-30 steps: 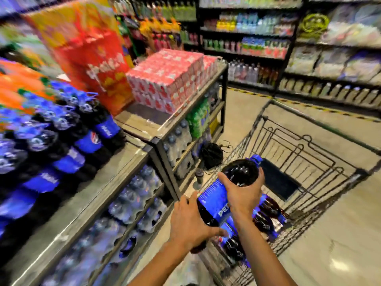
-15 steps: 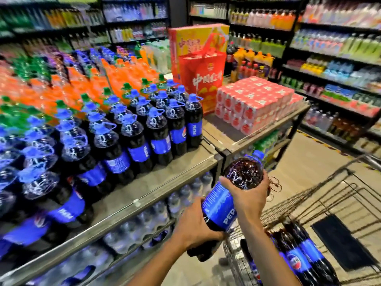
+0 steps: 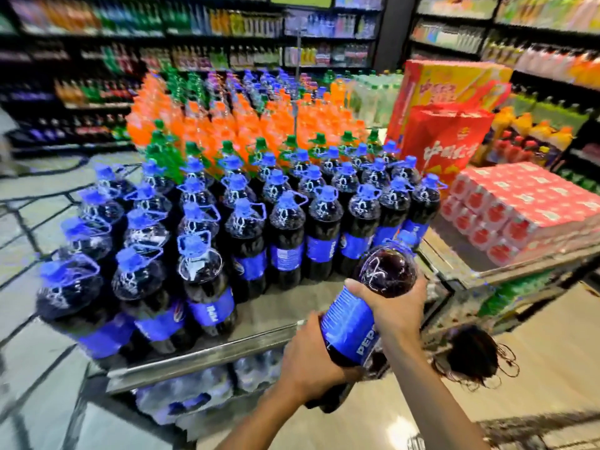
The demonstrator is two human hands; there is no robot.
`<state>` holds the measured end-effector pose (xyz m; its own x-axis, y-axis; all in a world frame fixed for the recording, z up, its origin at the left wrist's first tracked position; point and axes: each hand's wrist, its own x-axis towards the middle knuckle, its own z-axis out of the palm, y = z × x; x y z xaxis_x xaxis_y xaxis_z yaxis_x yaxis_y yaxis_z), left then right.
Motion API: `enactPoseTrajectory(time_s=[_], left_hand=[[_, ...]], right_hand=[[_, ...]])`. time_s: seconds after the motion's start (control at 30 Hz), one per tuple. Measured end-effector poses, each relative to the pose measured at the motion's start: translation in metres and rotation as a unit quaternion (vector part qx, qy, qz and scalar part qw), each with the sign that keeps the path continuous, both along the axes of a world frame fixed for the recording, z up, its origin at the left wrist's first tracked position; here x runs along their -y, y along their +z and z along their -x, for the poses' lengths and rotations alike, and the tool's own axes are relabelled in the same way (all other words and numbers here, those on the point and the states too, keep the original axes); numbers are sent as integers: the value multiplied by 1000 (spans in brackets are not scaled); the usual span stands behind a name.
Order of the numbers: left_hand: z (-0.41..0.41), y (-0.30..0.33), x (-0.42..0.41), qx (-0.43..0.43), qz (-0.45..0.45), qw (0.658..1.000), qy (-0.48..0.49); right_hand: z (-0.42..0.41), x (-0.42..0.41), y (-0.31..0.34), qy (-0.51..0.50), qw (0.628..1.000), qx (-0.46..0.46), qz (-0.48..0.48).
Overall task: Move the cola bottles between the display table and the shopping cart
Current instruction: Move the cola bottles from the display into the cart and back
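Cola bottle (image 3: 367, 306), with a blue label that reads "PEP" in white letters, is held tilted in both hands at 5 o'clock of the head view, cap toward 1 o'clock, just over the front edge of the bench (image 3: 207, 358). Left hand (image 3: 311, 362) wraps the lower body; right hand (image 3: 394, 311) curls over the shoulder of the bottle. On the bench, from 9 to 1 o'clock, stand rows of cola bottles (image 3: 246, 228) with blue caps, behind them orange soda bottles (image 3: 227, 121). At 2 o'clock are red drink cartons (image 3: 519, 206) and a red bag (image 3: 444, 141) with Chinese writing, not readable.
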<state>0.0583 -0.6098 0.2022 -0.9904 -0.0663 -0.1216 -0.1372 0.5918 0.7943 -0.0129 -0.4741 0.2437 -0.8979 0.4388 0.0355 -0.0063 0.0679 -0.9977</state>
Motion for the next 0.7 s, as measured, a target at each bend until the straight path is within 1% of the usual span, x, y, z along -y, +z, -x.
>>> enactPoseTrajectory(time_s=[0.13, 0.37, 0.47, 0.6, 0.7], left_hand=[[8, -7, 20, -9, -33, 998, 57], [36, -7, 51, -25, -10, 989, 143], [48, -10, 64, -35, 0, 987, 156], [61, -19, 88, -56, -22, 986, 155], [69, -32, 105, -73, -46, 986, 142]], right_hand=[[21, 30, -4, 57, 998, -6, -19], [67, 72, 2, 150, 988, 4, -26], [78, 90, 2, 170, 985, -20, -38], [82, 114, 6, 176, 981, -63, -56], [81, 130, 7, 168, 978, -82, -93]])
